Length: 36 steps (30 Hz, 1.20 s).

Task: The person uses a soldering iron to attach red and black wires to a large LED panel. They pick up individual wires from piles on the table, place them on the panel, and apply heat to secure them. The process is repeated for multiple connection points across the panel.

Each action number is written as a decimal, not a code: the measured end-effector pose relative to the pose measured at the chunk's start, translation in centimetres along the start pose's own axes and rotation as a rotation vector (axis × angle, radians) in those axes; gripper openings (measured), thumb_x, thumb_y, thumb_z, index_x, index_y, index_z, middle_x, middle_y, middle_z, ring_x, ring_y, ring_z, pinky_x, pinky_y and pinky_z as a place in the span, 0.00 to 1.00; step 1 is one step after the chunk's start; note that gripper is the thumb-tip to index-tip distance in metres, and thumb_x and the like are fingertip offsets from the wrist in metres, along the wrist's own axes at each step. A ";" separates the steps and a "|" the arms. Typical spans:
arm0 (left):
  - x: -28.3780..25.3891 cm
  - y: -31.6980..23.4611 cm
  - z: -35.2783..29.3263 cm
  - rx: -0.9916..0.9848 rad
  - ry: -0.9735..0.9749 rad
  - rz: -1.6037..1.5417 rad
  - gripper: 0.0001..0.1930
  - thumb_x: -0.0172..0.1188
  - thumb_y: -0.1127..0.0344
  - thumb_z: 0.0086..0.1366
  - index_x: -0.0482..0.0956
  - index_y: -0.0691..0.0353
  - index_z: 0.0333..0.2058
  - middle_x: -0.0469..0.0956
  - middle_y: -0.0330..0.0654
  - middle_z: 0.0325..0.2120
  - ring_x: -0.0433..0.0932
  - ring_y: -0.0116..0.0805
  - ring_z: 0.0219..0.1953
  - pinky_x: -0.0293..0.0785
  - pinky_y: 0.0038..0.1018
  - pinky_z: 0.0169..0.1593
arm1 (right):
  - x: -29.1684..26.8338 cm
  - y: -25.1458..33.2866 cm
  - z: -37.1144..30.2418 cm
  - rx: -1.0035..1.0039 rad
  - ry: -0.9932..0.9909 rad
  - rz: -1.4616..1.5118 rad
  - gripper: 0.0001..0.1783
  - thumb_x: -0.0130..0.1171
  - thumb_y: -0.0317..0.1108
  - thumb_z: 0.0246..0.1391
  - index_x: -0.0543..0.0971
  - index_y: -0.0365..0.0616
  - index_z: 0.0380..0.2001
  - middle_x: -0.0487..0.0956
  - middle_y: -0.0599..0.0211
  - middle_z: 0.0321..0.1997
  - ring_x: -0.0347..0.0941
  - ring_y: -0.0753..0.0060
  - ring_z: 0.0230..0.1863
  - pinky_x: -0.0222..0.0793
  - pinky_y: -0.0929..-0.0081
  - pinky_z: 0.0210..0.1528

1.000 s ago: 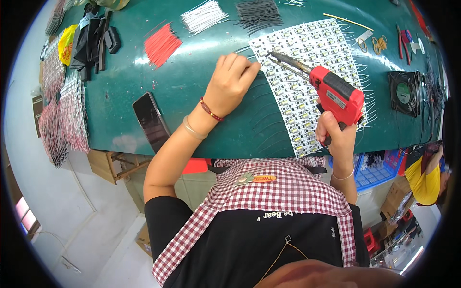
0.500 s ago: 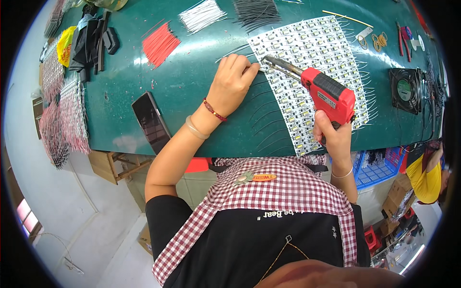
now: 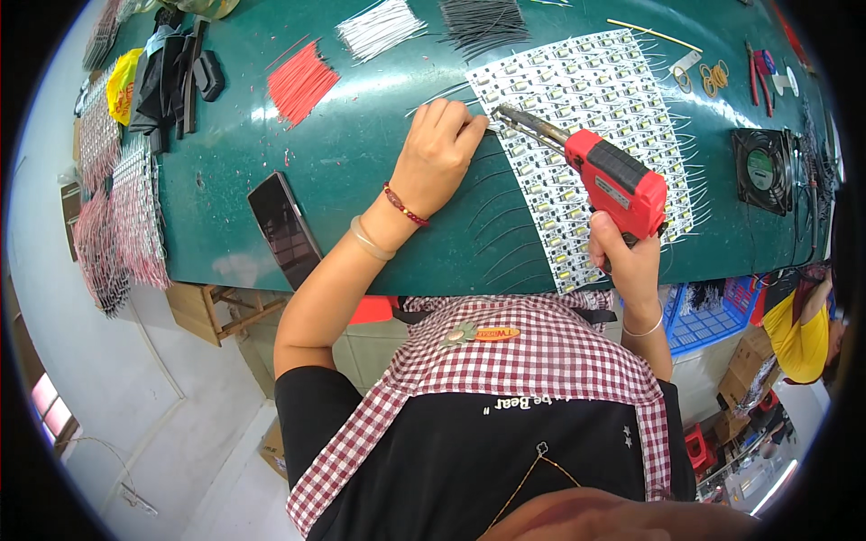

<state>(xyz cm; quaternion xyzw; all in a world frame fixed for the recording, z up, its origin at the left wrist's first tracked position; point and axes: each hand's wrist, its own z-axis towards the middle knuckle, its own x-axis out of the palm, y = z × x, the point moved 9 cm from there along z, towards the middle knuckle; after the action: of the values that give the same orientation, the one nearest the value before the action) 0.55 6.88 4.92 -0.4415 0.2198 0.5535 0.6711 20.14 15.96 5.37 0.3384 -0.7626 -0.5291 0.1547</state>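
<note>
My right hand (image 3: 629, 257) is wrapped around the grip of a red and black soldering gun (image 3: 622, 187). Its metal tip meets the upper left edge of a white panel of small LED boards (image 3: 622, 95), close to my left fingertips. My left hand (image 3: 437, 149) is closed in a pinch at that same edge. Thin wire ends (image 3: 442, 96) stick out behind its fingers; the pinched end itself is mostly hidden. Below, a row of dark wires (image 3: 505, 215) hangs off the panel's left edge, and more wires line its right edge.
On the green table (image 3: 379, 243) lie bundles of red wires (image 3: 303, 83), white wires (image 3: 381, 29) and black wires (image 3: 484, 24). A phone (image 3: 284, 230) is left of my forearm. A black fan (image 3: 763, 169), rubber bands (image 3: 714, 79) and pliers (image 3: 758, 79) are at right; wired boards (image 3: 138, 212) hang at left.
</note>
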 end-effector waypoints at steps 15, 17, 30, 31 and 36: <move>0.0 -0.2 0.1 0.006 -0.001 0.047 0.11 0.58 0.79 0.50 0.80 0.64 0.35 0.69 0.39 0.26 0.70 0.36 0.31 0.66 0.30 0.36 | -1.3 -0.3 -0.8 -0.002 -0.020 0.104 0.15 0.55 0.33 0.59 0.71 0.32 0.44 0.68 0.72 0.15 0.63 0.82 0.14 0.59 0.82 0.18; 0.0 -0.3 0.1 0.014 -0.005 0.064 0.11 0.59 0.79 0.50 0.80 0.63 0.35 0.69 0.39 0.26 0.70 0.36 0.31 0.66 0.30 0.36 | -1.4 -0.4 -1.0 -0.006 -0.018 0.132 0.15 0.54 0.33 0.60 0.71 0.32 0.44 0.68 0.72 0.15 0.63 0.82 0.14 0.59 0.81 0.18; -0.2 -1.8 -1.1 -0.038 0.039 -0.017 0.14 0.59 0.80 0.49 0.80 0.63 0.37 0.69 0.40 0.26 0.70 0.36 0.30 0.68 0.31 0.36 | -1.5 -2.6 -2.0 0.058 0.003 0.174 0.07 0.60 0.31 0.57 0.74 0.39 0.30 0.71 0.75 0.16 0.65 0.84 0.15 0.58 0.83 0.17; -0.1 -1.7 -1.1 -0.040 0.042 -0.019 0.14 0.59 0.80 0.49 0.80 0.63 0.37 0.69 0.40 0.25 0.70 0.36 0.30 0.68 0.31 0.36 | -1.4 -2.6 -2.0 0.053 0.003 0.161 0.07 0.60 0.31 0.57 0.74 0.39 0.30 0.70 0.75 0.16 0.65 0.84 0.15 0.58 0.83 0.17; -0.1 -1.8 -1.1 -0.034 0.033 -0.012 0.14 0.59 0.80 0.49 0.80 0.63 0.37 0.69 0.39 0.25 0.69 0.36 0.30 0.67 0.31 0.36 | -1.1 -2.3 -2.1 0.006 0.017 0.069 0.11 0.54 0.32 0.61 0.72 0.33 0.33 0.68 0.71 0.14 0.64 0.80 0.15 0.62 0.80 0.19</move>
<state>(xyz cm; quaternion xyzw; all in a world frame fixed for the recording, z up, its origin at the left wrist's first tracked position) 2.40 5.89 5.04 -0.4632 0.2186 0.5461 0.6629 22.97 14.79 4.26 0.3170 -0.7741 -0.5181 0.1784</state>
